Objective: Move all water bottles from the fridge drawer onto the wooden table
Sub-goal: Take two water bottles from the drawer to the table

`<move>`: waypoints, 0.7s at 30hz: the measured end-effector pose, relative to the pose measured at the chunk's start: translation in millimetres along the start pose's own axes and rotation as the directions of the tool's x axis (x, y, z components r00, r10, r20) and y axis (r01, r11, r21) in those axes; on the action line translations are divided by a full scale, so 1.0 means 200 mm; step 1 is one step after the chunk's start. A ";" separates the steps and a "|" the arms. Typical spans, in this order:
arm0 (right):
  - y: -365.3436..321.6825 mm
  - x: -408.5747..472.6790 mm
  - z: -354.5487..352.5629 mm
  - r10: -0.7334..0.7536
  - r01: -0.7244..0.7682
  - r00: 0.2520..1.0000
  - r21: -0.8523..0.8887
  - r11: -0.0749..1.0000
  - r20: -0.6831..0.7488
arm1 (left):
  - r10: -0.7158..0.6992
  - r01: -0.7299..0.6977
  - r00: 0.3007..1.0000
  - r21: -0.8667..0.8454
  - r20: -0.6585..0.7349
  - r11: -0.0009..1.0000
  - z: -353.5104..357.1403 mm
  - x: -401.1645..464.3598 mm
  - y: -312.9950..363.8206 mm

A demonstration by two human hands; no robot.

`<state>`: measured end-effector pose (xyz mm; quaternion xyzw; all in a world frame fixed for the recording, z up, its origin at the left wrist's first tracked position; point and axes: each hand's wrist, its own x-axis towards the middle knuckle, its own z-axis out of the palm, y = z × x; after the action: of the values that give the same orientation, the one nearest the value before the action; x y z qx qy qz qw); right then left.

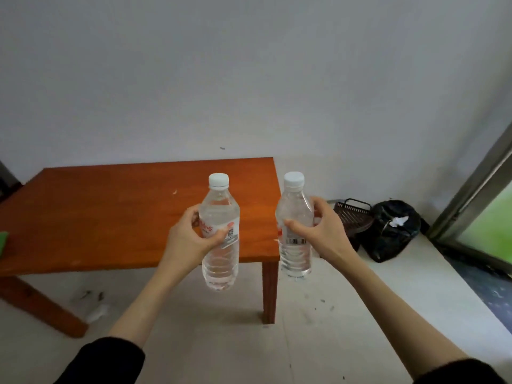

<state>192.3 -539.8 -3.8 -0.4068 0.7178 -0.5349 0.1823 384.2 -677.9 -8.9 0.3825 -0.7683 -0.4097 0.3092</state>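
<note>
I hold two clear water bottles with white caps upright in the air, in front of a low wooden table (110,212). My left hand (188,239) grips the left bottle (220,212) around its label, over the table's near right part. My right hand (321,231) grips the right bottle (294,206) at its label, just off the table's right front corner. The fridge drawer is not in view.
A white wall stands behind the table. On the floor to the right sit a dark plastic basket (353,214) and a black rubbish bag (393,231), beside a metal door frame (471,187). A green object (4,243) lies at the table's left edge. Scraps litter the floor under the table.
</note>
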 end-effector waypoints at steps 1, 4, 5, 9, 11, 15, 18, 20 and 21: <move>-0.01 0.09 0.05 0.003 -0.003 1.000 -0.021 1.000 0.026 | -0.021 0.020 1.000 0.028 0.008 0.999 -0.03 0.08 -0.04; 0.01 0.33 0.22 0.014 -0.006 0.995 -0.080 0.997 0.103 | -0.075 0.072 0.997 0.099 0.029 0.993 -0.11 0.31 -0.20; 0.02 0.42 0.28 0.022 -0.010 0.992 -0.098 0.995 0.121 | -0.096 0.092 0.995 0.118 0.032 0.989 -0.13 0.40 -0.26; 0.10 0.78 0.55 0.054 -0.017 0.983 -0.206 0.979 0.178 | -0.137 0.123 0.989 0.217 0.054 0.969 -0.19 0.78 -0.50; 0.15 0.96 0.69 0.072 -0.018 0.977 -0.262 0.965 0.200 | -0.126 0.094 0.986 0.254 0.112 0.963 -0.22 0.98 -0.63; 0.21 1.33 0.93 0.158 -0.098 0.970 -0.302 0.948 0.183 | -0.127 0.071 0.963 0.234 0.236 0.970 -0.27 1.42 -0.85; 0.27 1.60 1.07 0.216 -0.155 0.962 -0.317 0.936 0.168 | -0.128 0.072 0.944 0.189 0.304 0.979 -0.26 1.72 -0.98; 0.32 1.76 1.14 0.232 -0.161 0.955 -0.335 0.928 0.183 | -0.110 0.054 0.932 0.169 0.346 0.984 -0.23 1.91 -1.04; 0.34 1.84 1.17 0.243 -0.167 0.950 -0.339 0.926 0.195 | -0.102 0.044 0.923 0.162 0.371 0.986 -0.22 1.99 -1.07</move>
<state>107.5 -964.4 -87.5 -0.4132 0.8068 -0.3385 0.2525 284.8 -1108.7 -109.7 0.3469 -0.8274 -0.4277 0.1099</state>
